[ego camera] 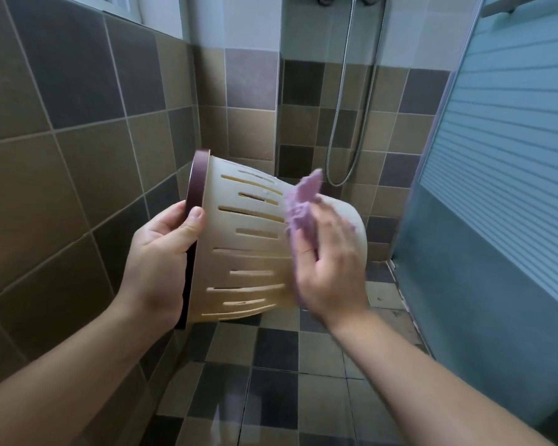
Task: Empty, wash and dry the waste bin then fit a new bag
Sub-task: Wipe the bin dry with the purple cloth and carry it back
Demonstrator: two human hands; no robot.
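Note:
A cream plastic waste bin [248, 252] with slotted walls and a dark brown rim is held on its side in mid-air, its mouth facing left and its base to the right. My left hand [161, 255] grips the brown rim, thumb over the outside edge. My right hand [329, 262] presses a lilac cloth [300, 201] flat against the bin's outer wall near the base. The inside of the bin is hidden.
I stand in a tiled shower corner. Brown and grey wall tiles [78, 156] rise on the left, a shower hose [342, 123] hangs on the back wall, and a frosted glass door [496, 188] stands close on the right. The chequered floor [271, 365] looks wet.

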